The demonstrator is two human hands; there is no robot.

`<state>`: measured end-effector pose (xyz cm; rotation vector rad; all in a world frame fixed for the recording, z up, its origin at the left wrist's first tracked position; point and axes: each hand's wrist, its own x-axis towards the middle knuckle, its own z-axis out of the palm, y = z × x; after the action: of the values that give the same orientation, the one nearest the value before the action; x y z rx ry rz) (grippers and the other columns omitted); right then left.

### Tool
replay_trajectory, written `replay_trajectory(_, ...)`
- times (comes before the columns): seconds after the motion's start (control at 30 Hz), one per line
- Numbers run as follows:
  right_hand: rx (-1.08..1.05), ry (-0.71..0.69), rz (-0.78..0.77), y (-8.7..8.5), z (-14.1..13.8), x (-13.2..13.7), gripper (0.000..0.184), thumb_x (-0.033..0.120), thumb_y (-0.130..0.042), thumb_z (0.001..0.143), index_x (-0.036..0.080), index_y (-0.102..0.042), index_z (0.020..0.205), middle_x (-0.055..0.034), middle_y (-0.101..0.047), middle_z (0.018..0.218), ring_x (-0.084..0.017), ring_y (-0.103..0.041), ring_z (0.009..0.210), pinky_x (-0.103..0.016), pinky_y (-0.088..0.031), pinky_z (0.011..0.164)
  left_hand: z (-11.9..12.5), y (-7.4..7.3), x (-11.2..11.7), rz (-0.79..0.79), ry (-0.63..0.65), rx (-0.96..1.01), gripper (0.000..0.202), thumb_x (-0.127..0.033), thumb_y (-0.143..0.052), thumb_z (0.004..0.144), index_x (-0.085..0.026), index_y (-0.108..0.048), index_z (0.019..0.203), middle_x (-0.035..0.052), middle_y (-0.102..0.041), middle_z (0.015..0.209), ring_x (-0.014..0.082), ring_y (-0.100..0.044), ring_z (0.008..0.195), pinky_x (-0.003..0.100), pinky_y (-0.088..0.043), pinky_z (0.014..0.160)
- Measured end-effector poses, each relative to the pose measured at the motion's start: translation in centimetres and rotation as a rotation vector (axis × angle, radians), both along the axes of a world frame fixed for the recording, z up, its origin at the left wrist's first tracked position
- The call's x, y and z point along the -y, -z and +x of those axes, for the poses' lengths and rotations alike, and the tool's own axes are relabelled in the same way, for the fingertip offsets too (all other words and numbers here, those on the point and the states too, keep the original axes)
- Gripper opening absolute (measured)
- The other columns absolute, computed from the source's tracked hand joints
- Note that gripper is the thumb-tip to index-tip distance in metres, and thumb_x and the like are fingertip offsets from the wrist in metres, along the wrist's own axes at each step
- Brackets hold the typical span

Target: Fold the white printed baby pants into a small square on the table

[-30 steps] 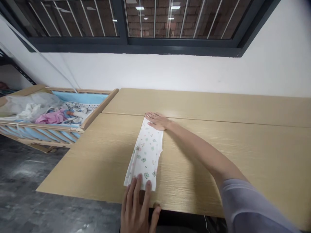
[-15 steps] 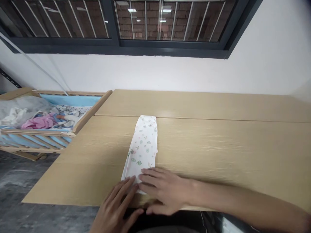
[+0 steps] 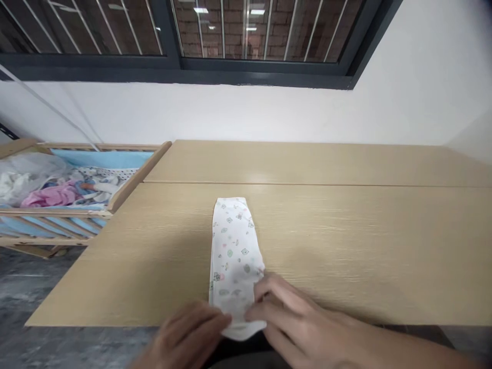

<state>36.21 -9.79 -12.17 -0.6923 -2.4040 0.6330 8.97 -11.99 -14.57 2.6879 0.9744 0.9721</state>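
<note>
- Gathering the near end of the lengthwise-folded white printed cloth (image 3: pixel 234 251) — left hand (image 3: pixel 188 333) and right hand (image 3: pixel 295 318) almost together there, grip unclear.
- Far end lies flat on the wooden table (image 3: pixel 346 225).

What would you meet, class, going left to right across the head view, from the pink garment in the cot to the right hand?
Pink garment → wooden cot rail → left hand → folded printed white cloth → right hand
</note>
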Motion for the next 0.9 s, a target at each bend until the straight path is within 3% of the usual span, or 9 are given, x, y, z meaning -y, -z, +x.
replay_trajectory(0.1,-0.097,0.060,-0.084,-1.8,0.1,-2.7,0.036,0.009,-0.045,0.096,0.017,-0.058,0.129,-0.0117,-0.064,0.111,-0.021,-0.065,0.105,-0.035,-0.060,0.087,-0.1,-1.7,-3.1,0.061,-0.040,0.082,0.025,-0.015,-0.055,0.099,-0.024,-0.064,0.121,0.0016,-0.076,0.096,0.0123,-0.073,0.083,0.019,-0.059,0.074)
replay_trajectory(0.2,-0.205,0.219,-0.164,-1.8,-0.2,-7.2,0.029,0.023,-0.053,0.098,0.020,-0.058,0.127,-0.0091,-0.068,0.112,-0.021,-0.065,0.099,-0.038,-0.059,0.081,0.7,-3.5,-8.2,0.016,-0.140,0.083,0.018,-0.022,-0.061,0.097,-0.026,-0.068,0.113,-0.0009,-0.077,0.097,0.0131,-0.073,0.083,0.022,-0.057,0.075)
replay_trajectory(0.33,-0.212,0.421,-0.207,0.5,-1.3,-15.2,0.022,0.028,-0.061,0.093,0.019,-0.064,0.112,-0.0042,-0.070,0.099,-0.017,-0.061,0.076,-0.033,-0.051,0.071,2.8,-4.7,-16.8,-0.140,-0.379,-0.125,0.025,-0.041,-0.057,0.098,-0.023,-0.073,0.101,0.0033,-0.078,0.102,0.0221,-0.071,0.093,0.031,-0.053,0.081)
replay_trajectory(0.4,-0.185,0.468,-0.189,2.2,-1.9,-18.9,0.018,0.023,-0.059,0.091,0.018,-0.065,0.108,-0.0038,-0.070,0.096,-0.018,-0.061,0.079,-0.033,-0.050,0.075,4.1,-4.4,-20.2,-0.247,-0.464,-0.250,0.026,-0.040,-0.055,0.097,-0.023,-0.073,0.105,0.0043,-0.078,0.106,0.0242,-0.071,0.098,0.031,-0.052,0.080)
replay_trajectory(0.47,-0.106,0.503,-0.148,3.9,-2.4,-21.7,0.016,0.017,-0.059,0.089,0.016,-0.066,0.103,-0.0062,-0.069,0.099,-0.021,-0.062,0.092,-0.036,-0.049,0.085,5.3,-3.6,-21.9,-0.287,-0.518,-0.319,0.026,-0.034,-0.055,0.096,-0.020,-0.071,0.111,0.0089,-0.076,0.112,0.0272,-0.069,0.105,0.033,-0.052,0.083)
replay_trajectory(0.57,-0.012,0.528,-0.053,5.3,-2.5,-23.2,0.024,0.016,-0.057,0.090,0.015,-0.065,0.113,-0.0121,-0.067,0.114,-0.025,-0.059,0.113,-0.041,-0.046,0.100,6.6,-1.8,-20.0,-0.215,-0.600,-0.346,0.038,-0.029,-0.056,0.094,-0.008,-0.063,0.125,0.0230,-0.063,0.135,0.0373,-0.060,0.121,0.046,-0.049,0.096)
replay_trajectory(0.67,0.005,0.455,0.103,4.7,-2.5,-21.8,0.038,0.026,-0.050,0.099,0.015,-0.056,0.134,-0.0157,-0.060,0.133,-0.027,-0.052,0.129,-0.045,-0.040,0.110,7.3,0.4,-14.3,-0.080,-0.618,-0.389,0.049,-0.040,-0.049,0.099,-0.005,-0.055,0.134,0.0253,-0.058,0.140,0.0390,-0.060,0.121,0.052,-0.049,0.098)
replay_trajectory(0.8,0.165,0.054,0.191,3.1,-3.9,-17.8,0.048,0.040,-0.040,0.106,0.020,-0.044,0.149,-0.0116,-0.044,0.157,-0.025,-0.036,0.147,-0.048,-0.031,0.120,7.8,3.4,-7.3,0.015,-0.566,-0.437,0.055,-0.050,-0.041,0.101,-0.006,-0.061,0.127,0.0248,-0.064,0.133,0.0377,-0.063,0.119,0.050,-0.055,0.092)
replay_trajectory(0.9,0.280,-0.259,0.183,3.8,-5.4,-15.7,0.053,0.042,-0.035,0.108,0.018,-0.037,0.155,-0.0101,-0.035,0.163,-0.022,-0.025,0.154,-0.042,-0.024,0.124,8.4,5.3,-5.4,0.050,-0.577,-0.469,0.052,-0.049,-0.044,0.100,-0.006,-0.069,0.115,0.0253,-0.072,0.117,0.0403,-0.066,0.115,0.051,-0.057,0.089)
